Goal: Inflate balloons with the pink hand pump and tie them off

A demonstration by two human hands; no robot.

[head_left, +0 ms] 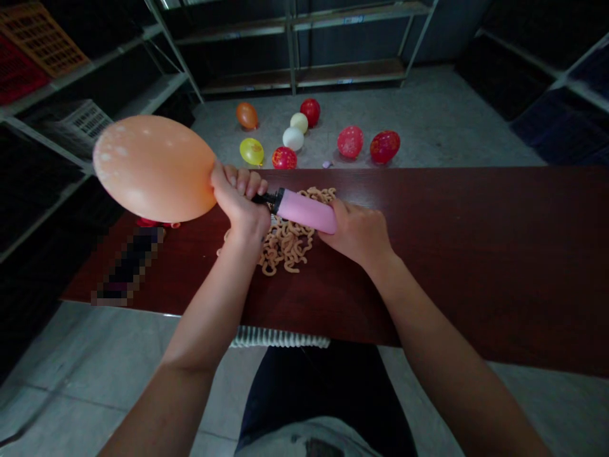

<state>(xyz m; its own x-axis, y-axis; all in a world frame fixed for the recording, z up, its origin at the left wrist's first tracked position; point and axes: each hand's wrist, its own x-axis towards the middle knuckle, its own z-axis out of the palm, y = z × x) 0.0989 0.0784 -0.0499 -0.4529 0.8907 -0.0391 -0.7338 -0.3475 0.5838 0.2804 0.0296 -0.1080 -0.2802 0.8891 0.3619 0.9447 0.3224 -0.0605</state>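
Note:
A large peach-orange balloon [155,168], swollen with air and dotted with white marks, points to the left. My left hand [242,197] is closed around its neck, where it meets the black nozzle end of a balloon pump. The pink barrel of the balloon pump [307,211] runs from there to the right, tilted slightly down. My right hand [359,231] is closed on the pump's other end; its handle is hidden inside the fingers. Beneath the pump lies a pile of curly tan pieces [285,244] on the dark red-brown table [457,254].
Blown-up balloons lie on the floor beyond the table, among them a yellow balloon [252,152] and a pink-red balloon [350,142]. A blurred-out dark flat object [130,263] rests at the table's left. Shelving [290,82] stands behind, with an orange crate [42,38] at the upper left.

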